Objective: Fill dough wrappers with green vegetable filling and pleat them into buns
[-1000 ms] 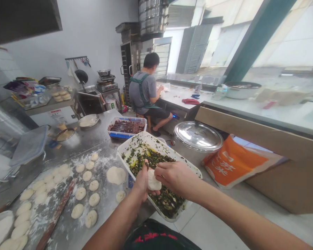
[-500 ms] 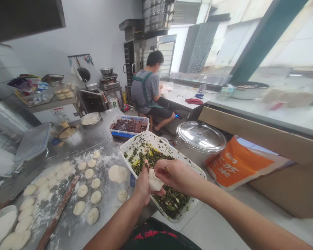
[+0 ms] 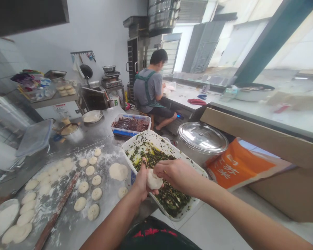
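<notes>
A pale, rounded dough bun rests in my left hand, whose fingers curl under it and whose thumb stands up beside it. My right hand pinches the bun's upper edge, fingertips together on the dough. Both hands are over a white tub of chopped dark green filling. To the left, on the floured steel table, sit several shaped buns and a flat dough round. A wooden rolling pin lies slantwise among the dough pieces.
Behind the green filling stands a tub of dark red paste. A lidded metal pot and an orange sack are at the right. A bowl of flour is at the left edge. A seated co-worker works at a far counter.
The bun looks rounder and more closed at the top, and my right fingers have shifted slightly along its edge. The view has turned a little to the left.
</notes>
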The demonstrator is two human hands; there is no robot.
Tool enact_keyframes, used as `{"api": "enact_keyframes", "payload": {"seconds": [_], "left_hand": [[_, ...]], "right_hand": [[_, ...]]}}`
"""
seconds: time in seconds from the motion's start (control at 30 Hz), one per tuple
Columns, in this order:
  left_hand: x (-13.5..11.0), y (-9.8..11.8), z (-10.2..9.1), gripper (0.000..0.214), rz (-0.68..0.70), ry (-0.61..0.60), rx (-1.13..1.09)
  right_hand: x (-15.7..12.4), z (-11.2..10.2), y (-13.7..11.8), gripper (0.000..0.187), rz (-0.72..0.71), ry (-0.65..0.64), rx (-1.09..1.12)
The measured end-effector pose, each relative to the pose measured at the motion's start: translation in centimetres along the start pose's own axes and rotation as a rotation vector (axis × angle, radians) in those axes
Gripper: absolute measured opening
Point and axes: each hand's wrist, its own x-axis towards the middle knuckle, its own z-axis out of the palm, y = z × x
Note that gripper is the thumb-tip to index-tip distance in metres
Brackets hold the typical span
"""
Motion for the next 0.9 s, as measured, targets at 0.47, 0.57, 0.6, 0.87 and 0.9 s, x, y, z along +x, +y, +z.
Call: {"api": "enact_keyframes", "payload": {"seconds": [0.47, 0.57, 0.6, 0.87, 0.9], "left_hand": [[-1.0, -0.1, -0.1, 0.071, 0.054, 0.236, 0.089], [-1.7, -0.2, -0.1, 0.068, 0.112, 0.226, 0.112], [-1.8, -0.4, -0.2, 0.066, 0.119, 0.249, 0.130], [-2.1, -0.1, -2.6, 0.064, -0.035, 0.045, 0.018], [-2.2, 0.0, -2.9, 0.063, -0.042, -0.006, -0.035]], "right_hand": [[0.6, 0.7, -1.4, 0.007, 0.062, -0.013, -0.113], [0.7, 1.1, -1.7, 0.008, 0.085, 0.029, -0.114], [0.7, 1.3, -1.8, 0.008, 0.058, 0.034, -0.106], [1.6, 2.1, -2.4, 0.011, -0.007, 0.014, -0.034], [1.7, 2.2, -2.5, 0.011, 0.003, 0.019, -0.035]]}}
